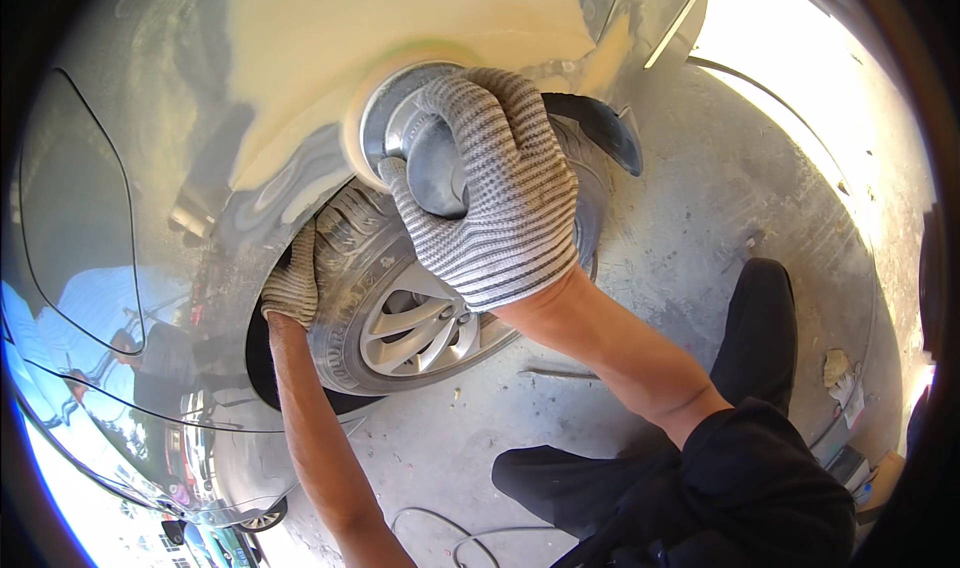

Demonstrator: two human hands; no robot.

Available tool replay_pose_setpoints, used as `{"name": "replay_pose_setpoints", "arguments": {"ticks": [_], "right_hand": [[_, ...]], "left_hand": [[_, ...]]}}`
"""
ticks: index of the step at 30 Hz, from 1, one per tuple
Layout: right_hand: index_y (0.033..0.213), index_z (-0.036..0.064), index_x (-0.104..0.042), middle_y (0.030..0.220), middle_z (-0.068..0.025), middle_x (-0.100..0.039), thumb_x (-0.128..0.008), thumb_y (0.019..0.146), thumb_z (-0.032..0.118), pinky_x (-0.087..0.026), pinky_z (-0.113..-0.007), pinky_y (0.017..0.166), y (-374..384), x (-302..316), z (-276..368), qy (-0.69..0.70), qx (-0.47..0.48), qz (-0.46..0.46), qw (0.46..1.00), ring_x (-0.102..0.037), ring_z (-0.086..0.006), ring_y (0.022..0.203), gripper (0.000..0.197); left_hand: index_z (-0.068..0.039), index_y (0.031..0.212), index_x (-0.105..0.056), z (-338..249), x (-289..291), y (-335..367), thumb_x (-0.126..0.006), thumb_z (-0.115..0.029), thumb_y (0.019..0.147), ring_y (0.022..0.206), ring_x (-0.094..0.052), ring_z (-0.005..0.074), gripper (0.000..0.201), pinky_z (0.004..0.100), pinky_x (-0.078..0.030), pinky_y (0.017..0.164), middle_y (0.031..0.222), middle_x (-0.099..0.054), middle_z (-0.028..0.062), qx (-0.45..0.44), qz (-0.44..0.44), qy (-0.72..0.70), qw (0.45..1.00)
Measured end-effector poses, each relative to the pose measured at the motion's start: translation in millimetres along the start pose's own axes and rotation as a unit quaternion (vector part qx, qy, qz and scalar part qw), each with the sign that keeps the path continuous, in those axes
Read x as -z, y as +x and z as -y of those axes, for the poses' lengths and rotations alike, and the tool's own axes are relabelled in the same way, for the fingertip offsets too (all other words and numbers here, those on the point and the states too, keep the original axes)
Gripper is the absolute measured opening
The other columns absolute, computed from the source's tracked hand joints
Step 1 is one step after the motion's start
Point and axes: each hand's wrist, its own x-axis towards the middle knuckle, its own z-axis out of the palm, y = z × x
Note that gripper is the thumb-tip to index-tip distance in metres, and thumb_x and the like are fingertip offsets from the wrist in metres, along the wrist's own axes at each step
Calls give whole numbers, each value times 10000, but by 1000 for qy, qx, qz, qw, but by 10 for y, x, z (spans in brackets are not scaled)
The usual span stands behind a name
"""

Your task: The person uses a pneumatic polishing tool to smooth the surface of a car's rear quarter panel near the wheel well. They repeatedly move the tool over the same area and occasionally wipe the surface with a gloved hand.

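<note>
My right hand (500, 188), in a striped knit glove, wraps round the dark, rounded top of a round sander (434, 168). The sander's wide disc lies against the car's body panel (300, 68), just above the wheel arch. Pale beige filler and dull sanded patches cover much of that panel. My left hand (292, 283), gloved the same way, reaches up into the gap between the arch edge and the tyre (345, 258); its fingers are mostly hidden there. Below the sander sits the silver alloy wheel (425, 333).
A dark curved liner piece (600, 133) sticks out at the arch's right end. On the concrete floor (690, 238) lie a thin strip (557, 375) and a cable (470, 538). Boxes and scraps (850, 458) lie at the lower right. My dark-clothed legs (755, 328) are close by.
</note>
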Motion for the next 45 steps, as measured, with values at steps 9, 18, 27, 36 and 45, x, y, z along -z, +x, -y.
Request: {"name": "replay_pose_setpoints", "arguments": {"ticks": [9, 18, 27, 36, 45], "right_hand": [[1196, 29, -653, 1174, -216, -658, -917, 677, 193, -626, -475, 854, -85, -125, 103, 11, 37, -9, 999, -703, -396, 977, 605], [1173, 19, -648, 1212, -217, -643, -898, 697, 181, -616, -479, 833, -75, -68, 202, 26, 48, 31, 998, -684, -401, 1019, 561], [1199, 13, -642, 1168, -221, -642, -914, 712, 214, -640, -462, 834, -110, -58, -94, 15, -13, -33, 999, -699, -397, 1009, 593], [1209, 37, -628, 1161, -207, -650, -894, 726, 191, -626, -470, 860, -59, 62, -244, -12, -46, -16, 999, -694, -385, 1011, 573], [1200, 19, -644, 1158, -224, -658, -905, 715, 197, -635, -467, 860, -64, -52, -263, 3, 0, -40, 999, -701, -396, 1024, 579]], "left_hand": [[-27, 1306, -690, -104, -8, -29, -649, -428, 1033, 1227, -624, 304, 486, 444, -442, 1087, 1325, -699, 156, -20, -3, -66, 998], [-19, 1361, -650, -32, -22, -30, -633, -415, 1045, 1282, -596, 309, 507, 446, -408, 1137, 1380, -669, 158, -39, -18, -16, 999], [10, 1372, -646, -43, 9, -1, -641, -333, 1051, 1286, -601, 268, 470, 400, -422, 1133, 1393, -665, 149, -17, -7, -56, 998], [-1, 1368, -647, -92, 20, -24, -673, -356, 1037, 1277, -603, 265, 487, 409, -429, 1122, 1395, -664, 145, -9, -4, -82, 997], [33, 1388, -634, -189, -7, -19, -601, -313, 1071, 1270, -602, 234, 470, 366, -420, 1132, 1383, -669, 145, 1, -13, -70, 997]]}}
